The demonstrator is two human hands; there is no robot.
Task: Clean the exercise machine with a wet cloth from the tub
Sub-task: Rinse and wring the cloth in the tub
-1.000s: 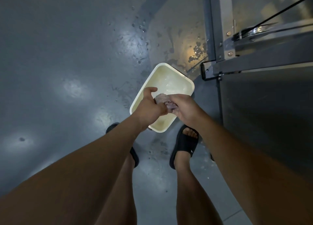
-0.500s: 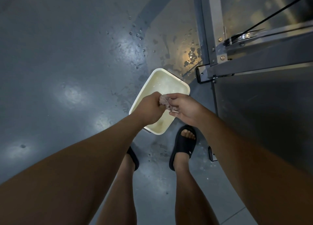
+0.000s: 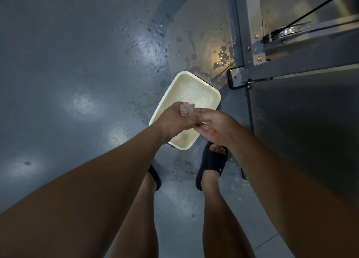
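Cloth is clamped, wadded, in left hand; right hand fingers slack, apart. Soft and sodden, so best gripped by the whole bunch.

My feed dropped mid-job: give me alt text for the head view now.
A person's left hand grips a small wadded cloth above a cream tub, the right hand loose beside it. The tub sits on a wet grey floor, beside the exercise machine's metal frame.

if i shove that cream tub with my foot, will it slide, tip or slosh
Likely slides easily: the tub looks like light plastic and the floor is glossy and spotted with droplets. The water inside looks shallow, so it would probably slosh rather than spill. Low and wide, it seems unlikely to tip.
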